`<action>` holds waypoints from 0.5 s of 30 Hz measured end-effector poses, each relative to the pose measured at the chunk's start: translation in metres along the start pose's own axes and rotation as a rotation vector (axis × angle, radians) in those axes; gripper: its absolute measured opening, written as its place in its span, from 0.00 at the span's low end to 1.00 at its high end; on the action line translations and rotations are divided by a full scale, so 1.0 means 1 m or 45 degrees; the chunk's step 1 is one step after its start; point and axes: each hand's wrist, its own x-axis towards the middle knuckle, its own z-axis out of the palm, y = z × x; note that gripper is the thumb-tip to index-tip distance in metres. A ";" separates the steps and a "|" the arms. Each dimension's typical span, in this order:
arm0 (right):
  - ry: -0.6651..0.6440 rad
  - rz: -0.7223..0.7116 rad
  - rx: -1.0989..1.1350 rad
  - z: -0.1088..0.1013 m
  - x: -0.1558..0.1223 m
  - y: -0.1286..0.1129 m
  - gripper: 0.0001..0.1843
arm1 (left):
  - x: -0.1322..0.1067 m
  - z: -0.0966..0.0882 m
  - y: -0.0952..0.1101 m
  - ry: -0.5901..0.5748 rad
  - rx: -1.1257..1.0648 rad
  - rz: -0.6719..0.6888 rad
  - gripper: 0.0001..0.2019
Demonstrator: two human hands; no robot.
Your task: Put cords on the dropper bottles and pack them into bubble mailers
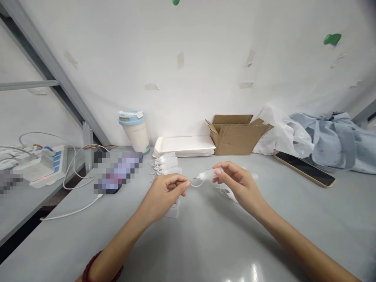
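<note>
Between the fingertips of my right hand point(237, 184) is a small translucent needle-tip bottle point(207, 174), lying nearly level with its thin dark needle pointing left. A thin white strap point(196, 185) curves from the bottle's neck to my left hand point(169, 194), whose thumb and finger pinch its end; what sits at that end is hidden. Several similar bottles point(169, 162) lie in a row behind my left hand, and clear pieces point(173, 211) show below it. Beneath my right hand rests another bottle point(230, 194), partly covered by the fingers.
At the back stand a cup point(135, 133), a stack of white envelopes point(185, 145) and an open cardboard box point(237, 137). A plastic bag point(283, 131), a blue cloth bag point(337, 141) and a phone point(305, 168) lie right. Left are a blurred-out phone point(117, 176) with cable and a power strip point(48, 172).
</note>
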 end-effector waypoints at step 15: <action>-0.028 0.007 -0.029 0.003 -0.003 0.000 0.14 | 0.000 0.001 -0.001 -0.002 0.024 0.036 0.13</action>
